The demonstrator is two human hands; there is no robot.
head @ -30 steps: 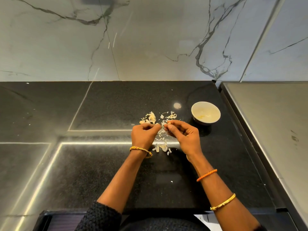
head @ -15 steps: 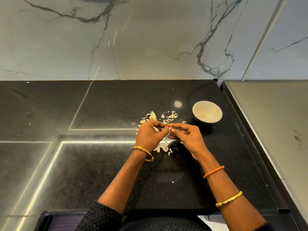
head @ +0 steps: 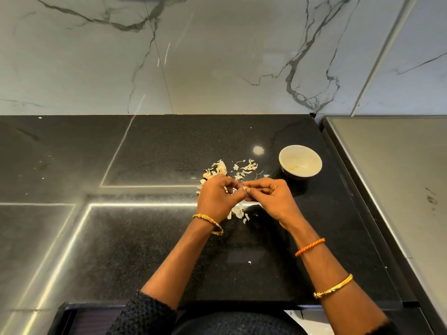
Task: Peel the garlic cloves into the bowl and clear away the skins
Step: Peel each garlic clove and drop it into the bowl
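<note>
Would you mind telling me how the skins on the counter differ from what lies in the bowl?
The garlic skins lie loose and scattered on the black counter; the pale pieces sit gathered inside the bowl. The skins are many thin, ragged flakes; the pieces in the bowl are few and smoother. Both are pale cream, and neither hand touches them.

I see both hands meeting fingertip to fingertip over the black counter (head: 169,238). My left hand (head: 217,197) and right hand (head: 273,198) pinch a small pale garlic clove (head: 246,189) between them. Papery skins (head: 238,169) lie scattered at twelve o'clock from the hands, with more (head: 238,211) just at six. The white bowl (head: 300,161) sits at two o'clock, apart from the hands, with pale pieces inside.
</note>
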